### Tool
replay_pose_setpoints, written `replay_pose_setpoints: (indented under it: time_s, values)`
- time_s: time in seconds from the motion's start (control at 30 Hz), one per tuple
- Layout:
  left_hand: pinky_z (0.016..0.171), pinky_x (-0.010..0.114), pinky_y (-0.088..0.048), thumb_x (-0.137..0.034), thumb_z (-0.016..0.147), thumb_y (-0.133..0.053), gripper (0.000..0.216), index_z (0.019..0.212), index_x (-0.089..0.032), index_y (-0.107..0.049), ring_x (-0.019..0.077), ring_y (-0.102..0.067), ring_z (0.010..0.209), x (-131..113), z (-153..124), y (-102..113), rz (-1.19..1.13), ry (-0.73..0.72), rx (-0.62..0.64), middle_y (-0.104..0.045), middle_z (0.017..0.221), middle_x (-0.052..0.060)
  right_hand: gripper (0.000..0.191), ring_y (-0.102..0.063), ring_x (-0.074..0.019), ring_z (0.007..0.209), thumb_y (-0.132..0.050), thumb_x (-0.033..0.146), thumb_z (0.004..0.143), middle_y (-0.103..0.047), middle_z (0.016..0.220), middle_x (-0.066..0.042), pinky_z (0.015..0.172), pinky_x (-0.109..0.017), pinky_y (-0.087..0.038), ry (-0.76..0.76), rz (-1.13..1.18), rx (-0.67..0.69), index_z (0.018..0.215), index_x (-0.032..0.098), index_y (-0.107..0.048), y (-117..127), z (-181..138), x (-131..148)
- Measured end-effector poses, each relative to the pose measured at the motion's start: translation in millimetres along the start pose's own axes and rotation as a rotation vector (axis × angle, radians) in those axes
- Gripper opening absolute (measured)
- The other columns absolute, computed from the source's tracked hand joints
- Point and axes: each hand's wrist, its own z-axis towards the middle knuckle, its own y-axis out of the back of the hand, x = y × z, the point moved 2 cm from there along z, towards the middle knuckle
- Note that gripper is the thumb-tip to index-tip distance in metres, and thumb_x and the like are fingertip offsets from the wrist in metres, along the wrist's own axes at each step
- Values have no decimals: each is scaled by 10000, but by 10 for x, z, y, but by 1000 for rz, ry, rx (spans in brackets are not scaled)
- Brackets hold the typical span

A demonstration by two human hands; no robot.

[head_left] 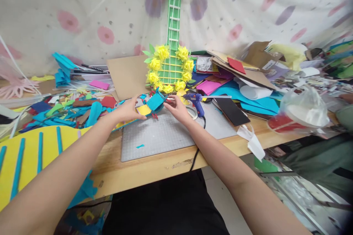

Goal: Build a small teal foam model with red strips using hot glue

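A yellow craft guitar with blue stripes (41, 150) lies at the left, its neck reaching toward the middle of the table. My left hand (128, 111) is closed round the neck, beside a yellow square (143, 109). At the neck's end is a blue headpiece (155, 101) with small red pegs (154, 116) sticking out. My right hand (178, 108) is closed at the right edge of this headpiece, fingertips pinched there and partly hidden. Close to the right hand lie a blue glue gun (197, 102) with a stick in its back and a roll of tape (191, 112).
Under the hands is a grey cutting mat (162, 136) on the wooden table. A green craft guitar with yellow flowers (174, 36) stands behind. Foam scraps (74, 112) heap at left; a phone (231, 110), cardboard (245, 73) and a plastic-covered bucket (298, 115) are right. A cord (195, 159) hangs over the edge.
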Motion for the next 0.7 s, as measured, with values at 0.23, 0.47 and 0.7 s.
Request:
replay_pose_setpoints:
  time_s: [0.23, 0.47, 0.7]
  values:
    - [920, 360, -418, -420, 519, -767, 1042, 1386, -170, -245, 282, -519, 1160, -155, -22, -173, 93, -13, -77, -518, 1293, 148, 432, -647, -180, 913, -665, 359, 709, -655, 976, -60, 858, -371, -501, -45, 34, 27, 1057, 209, -460, -78, -13, -129]
    - [1010, 414, -341, -465, 526, -753, 1062, 1395, -122, -248, 338, -386, 1279, -235, 17, -121, 150, 12, -133, -404, 1384, 212, 454, -655, -156, 837, -669, 264, 687, -659, 949, -51, 823, -350, -510, -26, 6, 45, 1075, 206, -439, -112, -20, -139]
    - [954, 371, -412, -379, 661, -645, 737, 1322, -187, -383, 270, -494, 1200, -386, 121, -28, 38, 16, -185, -505, 1325, 133, 432, -660, -131, 823, -611, 162, 712, -653, 1000, -62, 812, -321, -518, -16, 2, 79, 1099, 203, -422, -90, -73, -132]
